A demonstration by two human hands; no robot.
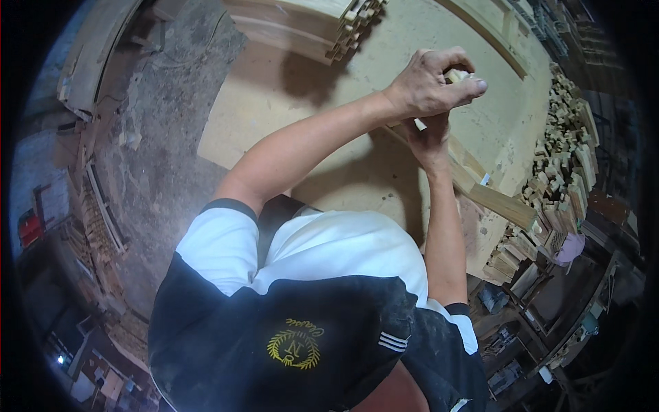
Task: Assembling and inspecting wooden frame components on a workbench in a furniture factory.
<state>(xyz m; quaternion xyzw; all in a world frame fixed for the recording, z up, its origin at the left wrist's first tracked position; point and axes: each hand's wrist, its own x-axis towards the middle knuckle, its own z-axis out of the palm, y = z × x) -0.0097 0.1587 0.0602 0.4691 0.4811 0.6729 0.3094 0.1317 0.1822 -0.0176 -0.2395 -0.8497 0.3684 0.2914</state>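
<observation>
My left hand [434,84] is raised above the pale worktable [240,130], its fingers and thumb curled round a pale yellowish piece [454,76] whose kind I cannot make out. Just below it is my right hand [431,141], partly covered by the left one. Its fingers look closed, and a small white bit [420,124] shows beside them; what they grip is hidden. A wooden board [504,204] lies under and beside my right forearm, its end pointing to the lower right. Near that board is a small bluish-white scrap [485,179].
A stack of wooden strips [292,31] stands at the table's far left. Along the right edge runs a big heap of wood offcuts [563,172], with a purple cloth-like thing [570,248] beside it. A long wooden piece [491,38] lies at the far right. Grey floor [171,103] shows left.
</observation>
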